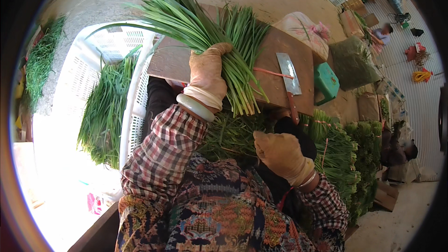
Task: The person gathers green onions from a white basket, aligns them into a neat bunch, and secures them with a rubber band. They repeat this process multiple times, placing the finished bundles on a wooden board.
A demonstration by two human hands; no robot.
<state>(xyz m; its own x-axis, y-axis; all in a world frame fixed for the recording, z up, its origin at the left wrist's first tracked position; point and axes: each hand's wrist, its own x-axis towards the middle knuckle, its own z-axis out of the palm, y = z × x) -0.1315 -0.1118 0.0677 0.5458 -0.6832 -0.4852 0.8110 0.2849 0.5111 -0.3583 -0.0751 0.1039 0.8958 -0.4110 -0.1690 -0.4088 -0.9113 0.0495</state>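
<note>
My left hand [210, 73], in a soiled pale glove, grips a bunch of garlic chives [189, 24] near its stem ends, over the edge of a brown board [273, 47]. More chives [241, 28] lie on the board behind the bunch. To their right are a reddish tie strip [273, 73] and a cleaver [288, 73], its wooden handle towards me; the strip's end crosses the blade. My right hand [281, 155], gloved too, is held with curled fingers above my lap, apart from the bunch; whether something thin is between the fingers is hidden. Loose trimmed leaves [231, 134] lie below the bunch.
A white plastic basket [127, 119] with loose chives stands at left. At right are a green stool [326, 83], tied chive bundles [336, 147], a filled green sack [351, 63] and a pale tied sack [297, 28]. Two people [383, 35] are farther right.
</note>
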